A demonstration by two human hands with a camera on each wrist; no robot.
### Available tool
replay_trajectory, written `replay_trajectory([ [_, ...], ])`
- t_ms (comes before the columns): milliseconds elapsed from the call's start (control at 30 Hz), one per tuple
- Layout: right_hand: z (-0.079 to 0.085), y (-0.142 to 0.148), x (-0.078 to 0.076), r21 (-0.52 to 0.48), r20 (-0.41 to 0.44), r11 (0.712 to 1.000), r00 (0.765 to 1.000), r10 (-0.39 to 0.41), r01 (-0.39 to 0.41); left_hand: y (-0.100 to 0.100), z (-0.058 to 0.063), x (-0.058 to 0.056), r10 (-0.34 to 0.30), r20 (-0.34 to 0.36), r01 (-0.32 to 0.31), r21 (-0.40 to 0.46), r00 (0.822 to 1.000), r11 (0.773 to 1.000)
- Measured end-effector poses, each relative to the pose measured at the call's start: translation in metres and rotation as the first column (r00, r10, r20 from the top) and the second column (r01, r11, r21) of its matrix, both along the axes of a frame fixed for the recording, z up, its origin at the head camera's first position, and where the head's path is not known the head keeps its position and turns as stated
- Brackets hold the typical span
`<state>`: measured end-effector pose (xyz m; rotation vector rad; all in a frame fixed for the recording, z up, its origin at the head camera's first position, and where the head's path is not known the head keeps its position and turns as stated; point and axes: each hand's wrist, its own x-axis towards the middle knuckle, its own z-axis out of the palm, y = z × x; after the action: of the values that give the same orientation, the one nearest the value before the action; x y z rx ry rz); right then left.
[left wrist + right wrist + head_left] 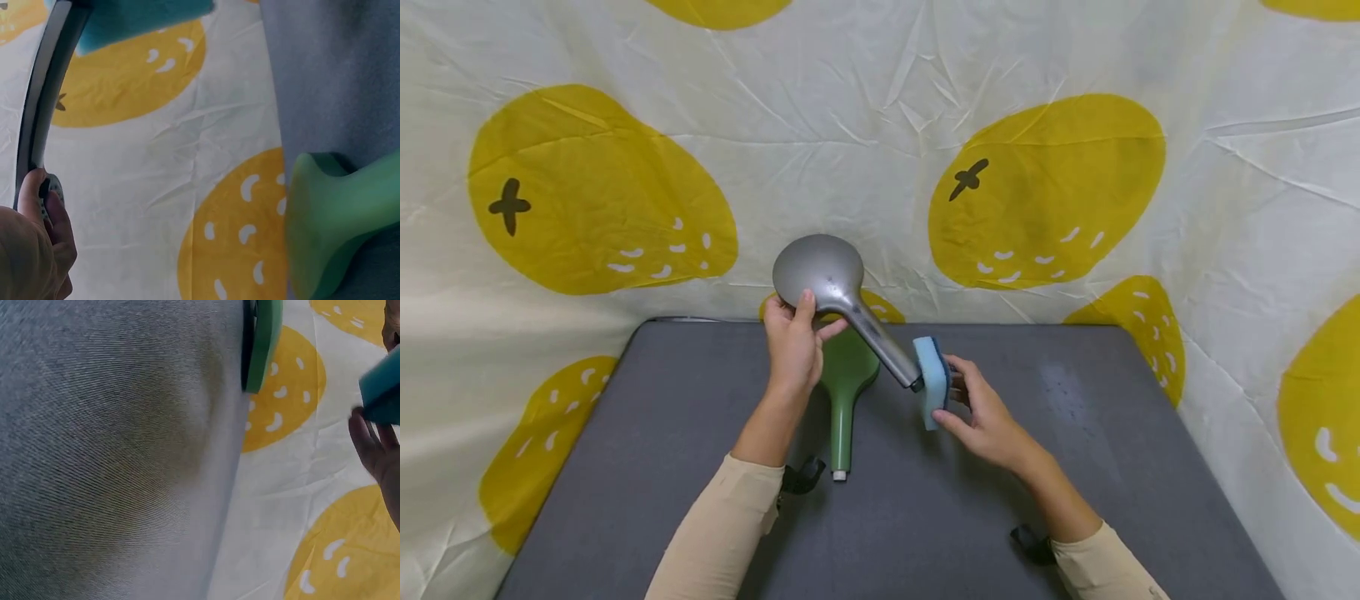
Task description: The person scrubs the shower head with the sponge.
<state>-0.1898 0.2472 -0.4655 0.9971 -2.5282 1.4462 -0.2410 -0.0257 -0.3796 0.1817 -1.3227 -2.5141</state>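
My left hand [794,350] grips a grey shower head [818,265] by its round head, thumb on the back of it. The handle slants down to the right, held above the table. In my right hand [988,417] is a light blue sponge [932,379] with a darker blue layer, pinched between thumb and fingers. Its pale face is right at the handle's end. The left wrist view shows the shower head's handle [47,94] edge-on, with the sponge [144,22] beyond its end. At the right wrist view's edge, fingertips [359,425] hold the sponge [382,387].
A green shower head [844,392] lies on the dark grey table [685,467], below my left hand, its handle towards me. Behind the table hangs a white cloth [850,100] with large yellow fruit prints. A damp-looking mark shows on the table's right side.
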Motion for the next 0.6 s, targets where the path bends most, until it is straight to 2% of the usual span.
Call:
replay_trajectory([
  [100,0.005,0.002,-0.001,-0.004,-0.135,0.998,0.989,-0.063,0.063,0.0,-0.001,-0.001,0.012,0.001,-0.012,0.004,1.0,1.0],
  [267,0.019,0.002,0.0,0.014,-0.306,0.991,0.944,-0.122,0.133,0.0,-0.002,-0.005,0.047,0.004,-0.047,0.001,0.999,0.999],
  [433,0.029,-0.006,0.006,-0.037,-0.372,0.984,0.912,-0.175,0.174,0.002,-0.002,-0.009,0.071,0.024,-0.072,0.032,0.997,0.997],
  [600,0.031,-0.012,0.007,-0.119,-0.406,0.975,0.887,-0.219,0.186,0.004,-0.002,-0.011,0.082,0.043,-0.084,0.054,0.996,0.995],
])
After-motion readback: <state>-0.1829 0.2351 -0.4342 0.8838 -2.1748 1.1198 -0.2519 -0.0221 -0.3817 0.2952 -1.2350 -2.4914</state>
